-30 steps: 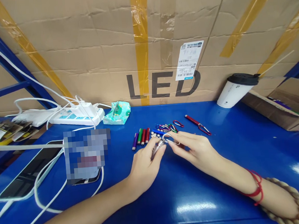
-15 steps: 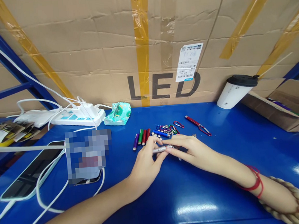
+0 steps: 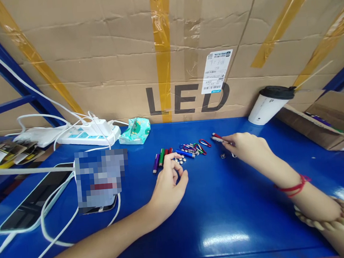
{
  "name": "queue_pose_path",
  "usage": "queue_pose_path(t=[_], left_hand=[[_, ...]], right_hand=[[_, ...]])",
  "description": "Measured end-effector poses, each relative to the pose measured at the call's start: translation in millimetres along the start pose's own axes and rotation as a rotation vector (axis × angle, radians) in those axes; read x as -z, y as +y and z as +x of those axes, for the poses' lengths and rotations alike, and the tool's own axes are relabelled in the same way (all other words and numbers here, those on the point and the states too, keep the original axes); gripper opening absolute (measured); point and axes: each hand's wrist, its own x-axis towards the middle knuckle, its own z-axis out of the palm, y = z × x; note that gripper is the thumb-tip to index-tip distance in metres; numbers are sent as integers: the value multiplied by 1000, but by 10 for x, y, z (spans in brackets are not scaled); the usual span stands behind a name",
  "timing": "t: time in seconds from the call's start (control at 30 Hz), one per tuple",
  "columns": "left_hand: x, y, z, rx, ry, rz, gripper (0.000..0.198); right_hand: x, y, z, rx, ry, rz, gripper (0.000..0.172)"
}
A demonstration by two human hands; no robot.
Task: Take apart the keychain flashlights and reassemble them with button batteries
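Note:
In the head view my right hand [image 3: 246, 149] pinches a slim silver keychain flashlight [image 3: 219, 139] just over the red flashlight [image 3: 215, 134] on the blue table. The red flashlight's clip end is mostly hidden behind the hand. My left hand [image 3: 169, 189] is held with fingers loosely curved and apart, nothing seen in it. Close beyond it lie a purple tube [image 3: 156, 163], a green tube [image 3: 161, 157], red tubes [image 3: 170, 150] and a blue tube [image 3: 185, 153]. Several button cells [image 3: 180, 159] and small carabiners [image 3: 204, 143] lie beside them.
A small metal piece [image 3: 223, 156] lies left of my right hand. Behind stand a white cup [image 3: 267, 107] and an open carton [image 3: 318, 133]. At left are a power strip [image 3: 86, 137], a tissue pack [image 3: 135, 132], phones [image 3: 37, 199] and white cables.
My right hand has moved right and away from the left hand, taking the silver flashlight to the red one. My left hand has let go of it and stayed in place.

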Motion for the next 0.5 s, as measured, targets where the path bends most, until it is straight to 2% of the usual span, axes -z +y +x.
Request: queue_pose_path(t=[0.07, 0.27, 0.33, 0.47, 0.5], left_hand=[[1, 1, -4, -1, -6, -13, 27], [5, 12, -13, -11, -16, -11, 26], [5, 19, -20, 1, -20, -1, 25], [5, 31, -31, -7, -61, 35, 18], [5, 33, -31, -11, -72, 35, 17]], right_hand=[[-49, 7, 14, 0, 27, -3, 26], [-106, -33, 20, 77, 253, -13, 24], [-96, -117, -17, 208, 299, 84, 24], [-113, -344, -161, 686, 276, 238, 32], [-126, -391, -197, 750, 271, 238, 34]])
